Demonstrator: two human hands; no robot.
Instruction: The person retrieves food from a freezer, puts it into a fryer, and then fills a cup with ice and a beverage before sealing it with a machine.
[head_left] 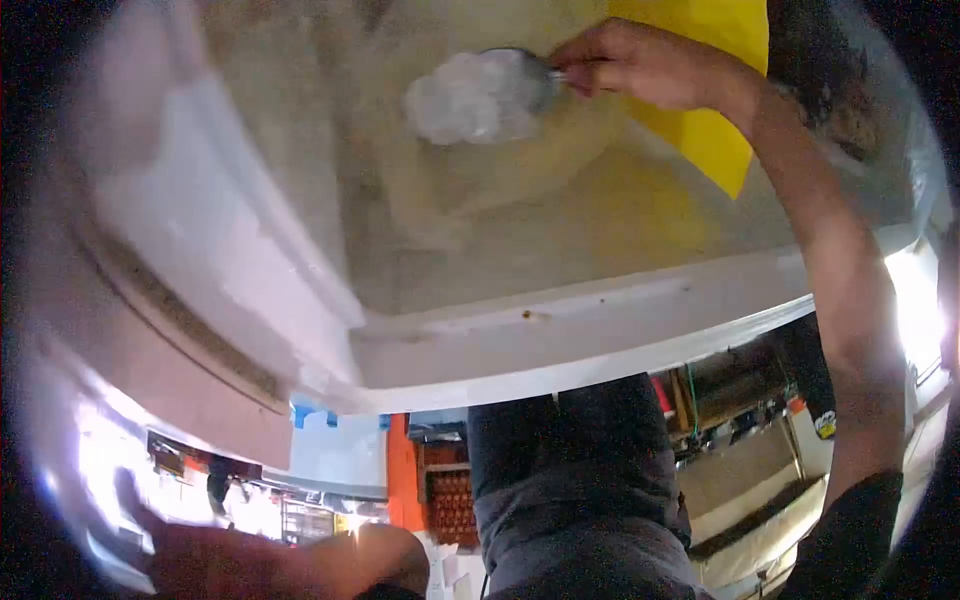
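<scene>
My right hand [620,65] is closed around the short handle of a dark, rounded, scoop-like tool [545,85]. A white, lumpy, fluffy mass [470,98] lies against the tool's far side, and I cannot tell whether the tool carries it. Below them is a dull, greyish-beige surface [470,265] with a cloudy, smeared look. Under my right wrist a bright yellow sheet [715,130] hangs or lies with one corner pointing down. My left hand [190,555] is low at the left, away from the tool, dark and blurred, its fingers mostly indistinct.
A raised white rim [580,330] with small brown spots borders the surface on my side. At the left a white side wall [215,190] rises. My legs [580,480] stand just below the rim. An orange post [402,470] and a red crate [452,505] are beneath.
</scene>
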